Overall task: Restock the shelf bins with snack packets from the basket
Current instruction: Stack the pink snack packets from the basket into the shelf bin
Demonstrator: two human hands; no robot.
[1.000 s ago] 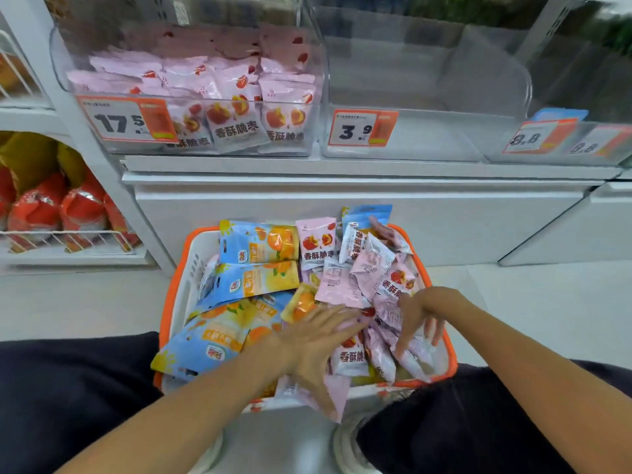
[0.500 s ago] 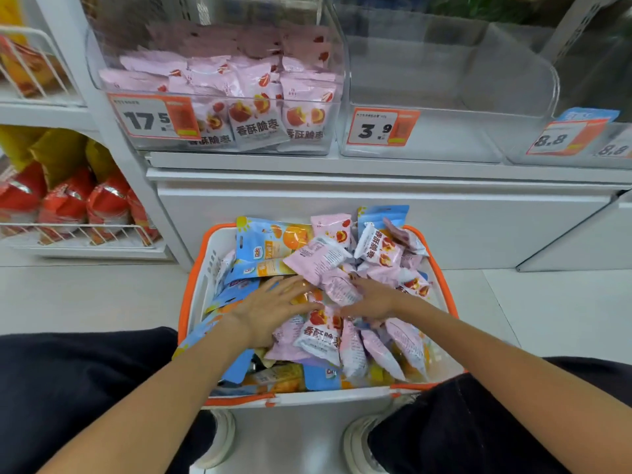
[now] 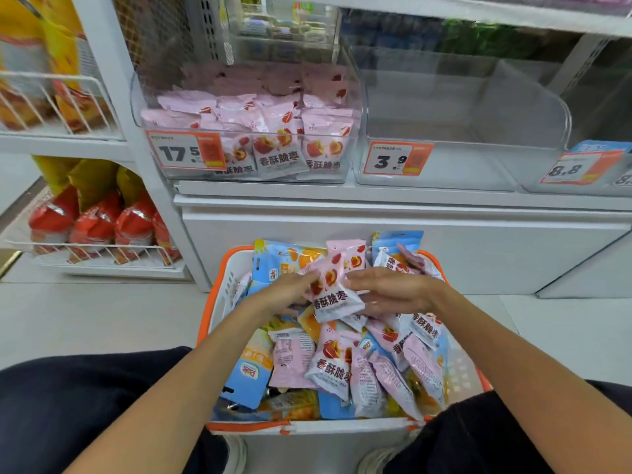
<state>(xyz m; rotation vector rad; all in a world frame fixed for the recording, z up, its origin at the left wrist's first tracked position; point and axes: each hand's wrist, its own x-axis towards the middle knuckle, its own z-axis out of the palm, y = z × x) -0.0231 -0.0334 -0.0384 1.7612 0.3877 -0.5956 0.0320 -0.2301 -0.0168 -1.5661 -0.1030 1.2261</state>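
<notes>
1. Both hands are seen over the basket (image 3: 219, 295): the left hand (image 3: 284, 294) grips the left edge of a pink packet (image 3: 333, 295), fingers curled onto it, while the right hand (image 3: 390, 292) is laid against its right side with fingers nearly straight; whether the right thumb pinches the packet cannot be told.
2. Held between the 2 hands, the pink packet is raised just above the heap in the basket, toward the basket's far half.
3. More pink packets and some blue-and-orange packets (image 3: 290, 261) are piled loosely inside the basket, several leaning over its far rim.
4. Above and behind the basket, a clear bin (image 3: 345, 97) tagged 17.5 is already partly filled with matching pink packets; to the right of that bin, a second clear bin (image 3: 513, 107) tagged 3.9 appears to hold nothing.
5. Risk, as judged: the packet is slick and puffy, so a 1-sided grip could let it slide out during the lift back into the basket or onto the floor.
6. Risk, as judged: neighbouring packets resting against the held one could be dragged up and spilled over the basket's far rim.
7. Risk, as judged: a mix-up is possible, since the 2 bins stand side by side; the pink packet would be misplaced if it were dropped into the bin tagged 3.9.
</notes>
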